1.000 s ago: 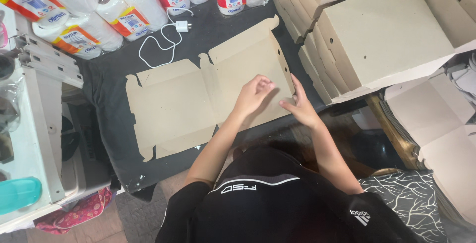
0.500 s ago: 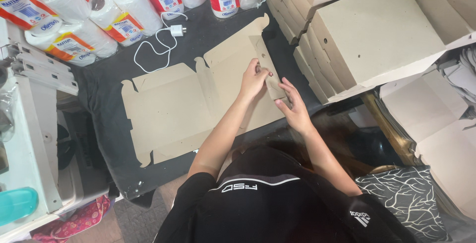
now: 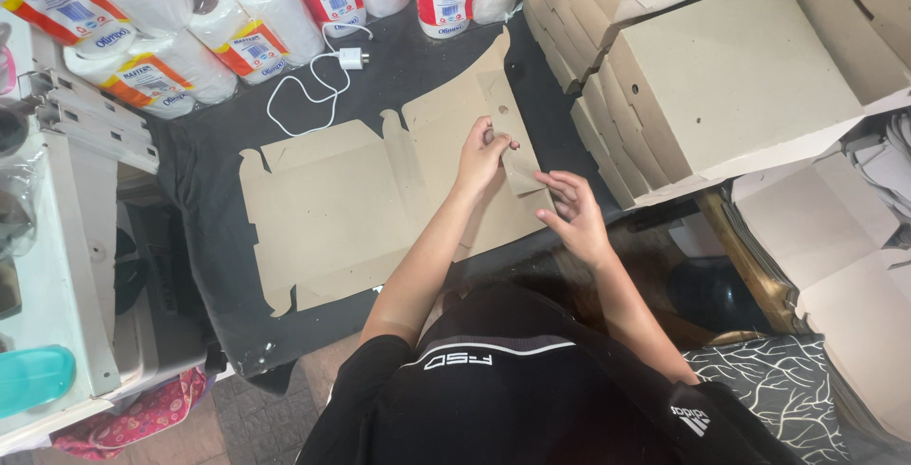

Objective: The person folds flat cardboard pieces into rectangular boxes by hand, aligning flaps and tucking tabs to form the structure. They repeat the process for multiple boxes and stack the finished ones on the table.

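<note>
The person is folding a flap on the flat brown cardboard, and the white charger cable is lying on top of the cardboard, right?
Not quite. Both hands, left hand and right hand, are on a flap of the flat brown cardboard, but the white charger cable lies on the dark table cover beside the cardboard, not on it. The head view shows this.
</note>
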